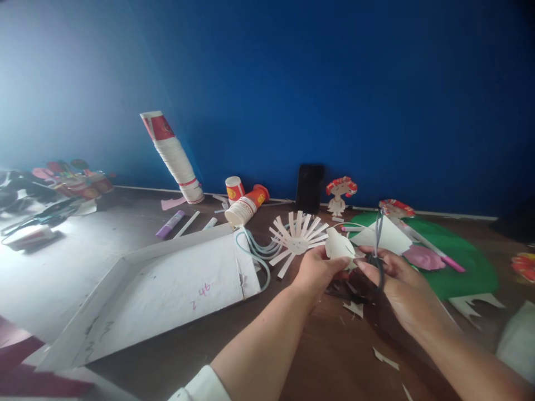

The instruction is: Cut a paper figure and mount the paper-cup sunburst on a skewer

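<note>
My left hand [314, 271] pinches a small piece of white paper [337, 244] between thumb and fingers. Close against it on the right, my right hand [403, 283] is closed around dark-handled scissors [378, 236], whose blades point up. The right fingertips reach the paper's edge; whether they grip it too I cannot tell. Just behind my left hand lies a white cup cut into spread strips [297, 244], a face drawn on its base. Below the hands are paper scraps [354, 309] on the brown table.
A white box lid [159, 301] lies left. Behind it are a tall leaning cup stack [175, 161], fallen cups [246, 207] and a purple glue stick [170, 224]. A phone [310, 188] and paper figure [340, 196] lean on the wall. Green sheet [472, 273] lies right.
</note>
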`<state>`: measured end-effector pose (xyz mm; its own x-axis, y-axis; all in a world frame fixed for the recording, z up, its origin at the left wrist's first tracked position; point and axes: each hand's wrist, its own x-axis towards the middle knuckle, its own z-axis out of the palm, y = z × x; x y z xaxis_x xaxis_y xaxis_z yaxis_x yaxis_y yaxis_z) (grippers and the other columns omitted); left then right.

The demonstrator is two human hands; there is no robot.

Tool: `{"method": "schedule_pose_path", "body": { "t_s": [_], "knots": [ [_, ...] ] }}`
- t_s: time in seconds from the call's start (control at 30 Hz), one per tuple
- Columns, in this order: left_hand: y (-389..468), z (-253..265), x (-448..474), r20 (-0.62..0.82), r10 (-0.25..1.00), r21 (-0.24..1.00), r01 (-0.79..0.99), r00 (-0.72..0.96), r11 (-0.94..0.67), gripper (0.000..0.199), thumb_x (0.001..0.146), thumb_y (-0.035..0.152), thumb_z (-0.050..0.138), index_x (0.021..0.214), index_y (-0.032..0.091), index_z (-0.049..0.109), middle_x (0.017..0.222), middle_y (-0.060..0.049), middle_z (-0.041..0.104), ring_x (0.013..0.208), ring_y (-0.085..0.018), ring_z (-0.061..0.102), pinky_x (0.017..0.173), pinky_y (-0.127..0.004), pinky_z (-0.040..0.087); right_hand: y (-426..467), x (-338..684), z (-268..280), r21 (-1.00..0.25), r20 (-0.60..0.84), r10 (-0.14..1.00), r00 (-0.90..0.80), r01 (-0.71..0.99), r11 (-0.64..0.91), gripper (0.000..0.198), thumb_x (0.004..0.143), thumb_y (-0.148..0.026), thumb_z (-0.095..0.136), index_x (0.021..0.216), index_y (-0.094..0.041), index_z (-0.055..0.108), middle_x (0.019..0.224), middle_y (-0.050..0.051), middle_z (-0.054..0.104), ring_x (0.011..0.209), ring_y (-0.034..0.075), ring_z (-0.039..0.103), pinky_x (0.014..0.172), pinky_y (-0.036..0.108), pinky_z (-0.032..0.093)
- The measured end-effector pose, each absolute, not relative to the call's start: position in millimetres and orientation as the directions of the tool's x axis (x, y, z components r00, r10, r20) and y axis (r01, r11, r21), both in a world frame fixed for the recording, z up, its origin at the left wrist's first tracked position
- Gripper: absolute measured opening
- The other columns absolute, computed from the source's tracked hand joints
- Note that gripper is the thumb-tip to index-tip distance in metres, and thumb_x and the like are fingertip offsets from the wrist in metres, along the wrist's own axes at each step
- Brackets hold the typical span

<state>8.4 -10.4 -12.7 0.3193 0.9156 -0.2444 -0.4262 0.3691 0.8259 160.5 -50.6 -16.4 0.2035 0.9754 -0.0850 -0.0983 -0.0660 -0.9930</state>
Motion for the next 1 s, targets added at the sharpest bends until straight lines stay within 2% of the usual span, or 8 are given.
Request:
{"method": "schedule_pose_path", "body": {
  "t_s": [0.17,0.33,0.43,0.73,1.0],
  "knots": [
    [-10,-15,8,-0.228,0.919,0.867,-0.362,0.321,0.342,0.024,0.066,0.019,0.081,0.089,0.012,0.074,0.082,-0.006,0.071,0.063,-0.011,0.059,0.060,-0.023,0.048,-50,162,-19,-0.996,-0.066,0.962,0.266,-0.073,-0.048,0.045,0.071,-0.041,0.087,0.112,-0.031,0.070,0.086,-0.002,0.078,0.075,0.022,0.071,0.068,0.031,0.055],
    [-10,-18,7,-0.231,0.910,0.889,-0.305,0.345,0.341,0.025,0.066,0.022,0.081,0.088,0.013,0.074,0.074,-0.004,0.068,0.057,-0.009,0.054,0.056,-0.023,0.043,-49,165,-17,-0.998,-0.058,0.957,0.284,-0.045,-0.048,0.046,0.069,-0.035,0.088,0.112,-0.031,0.072,0.092,-0.001,0.078,0.086,0.024,0.070,0.078,0.033,0.053],
    [-11,-16,6,-0.236,0.900,0.907,-0.250,0.365,0.340,0.022,0.068,0.024,0.079,0.086,0.013,0.073,0.068,-0.002,0.065,0.053,-0.009,0.050,0.054,-0.023,0.039,-49,166,-18,-0.998,-0.056,0.949,0.311,-0.023,-0.051,0.042,0.070,-0.037,0.087,0.110,-0.031,0.073,0.092,-0.001,0.078,0.089,0.023,0.069,0.080,0.032,0.052],
    [-11,-17,5,-0.247,0.884,0.925,-0.175,0.396,0.337,0.023,0.070,0.024,0.078,0.089,0.013,0.073,0.069,-0.001,0.065,0.055,-0.009,0.050,0.057,-0.023,0.039,-47,171,-22,-0.999,-0.031,0.949,0.315,0.017,-0.038,0.044,0.068,-0.032,0.087,0.110,-0.030,0.073,0.091,-0.003,0.077,0.087,0.020,0.068,0.075,0.027,0.050],
    [-10,-16,6,-0.244,0.895,0.899,-0.258,0.374,0.353,0.026,0.067,0.025,0.081,0.089,0.012,0.073,0.071,-0.002,0.067,0.056,-0.009,0.054,0.057,-0.023,0.042,-48,166,-19,-1.000,-0.017,0.950,0.311,0.016,-0.023,0.045,0.069,-0.044,0.086,0.109,-0.027,0.073,0.089,0.000,0.078,0.084,0.023,0.070,0.071,0.029,0.055]
  ]
}}
